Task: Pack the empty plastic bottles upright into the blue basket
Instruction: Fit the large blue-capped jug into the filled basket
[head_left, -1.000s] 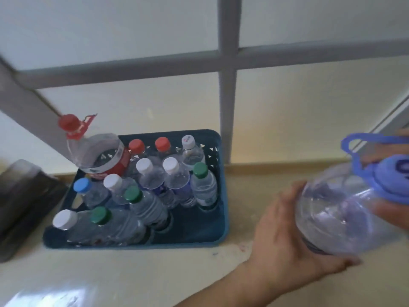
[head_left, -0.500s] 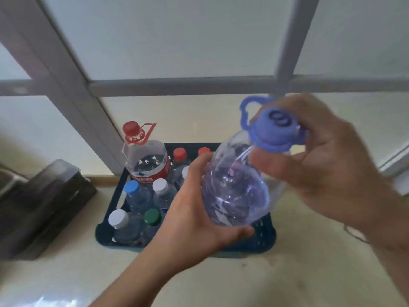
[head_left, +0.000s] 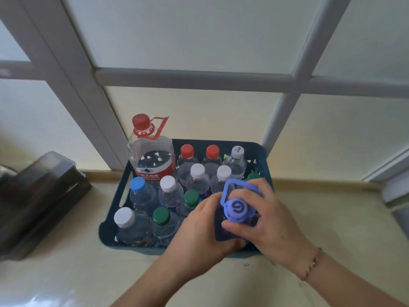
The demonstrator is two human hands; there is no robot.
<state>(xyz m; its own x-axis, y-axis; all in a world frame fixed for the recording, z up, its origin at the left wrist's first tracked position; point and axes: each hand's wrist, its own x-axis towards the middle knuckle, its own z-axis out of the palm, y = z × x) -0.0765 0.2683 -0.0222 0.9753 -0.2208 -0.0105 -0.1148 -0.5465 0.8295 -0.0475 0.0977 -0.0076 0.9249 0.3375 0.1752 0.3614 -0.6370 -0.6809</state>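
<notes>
The blue basket [head_left: 110, 218] stands on the floor against a glass wall, filled with several upright small bottles with red, white, green and blue caps. A large red-capped jug [head_left: 151, 156] stands in its back left corner. Both hands grip a large clear bottle with a purple cap and handle [head_left: 238, 209], upright in the basket's front right corner. My left hand [head_left: 199, 231] wraps its left side. My right hand [head_left: 263, 220] holds it near the cap from the right. Most of the bottle's body is hidden by my hands.
A dark plastic box [head_left: 37, 196] lies on the floor left of the basket. Grey frame bars of the glass wall [head_left: 192, 76] rise directly behind the basket. Pale floor [head_left: 88, 280] spreads in front and to the right.
The purple-capped bottle has come from the right, over the basket, and down into its front right corner, turning upright. Both hands stayed on it.
</notes>
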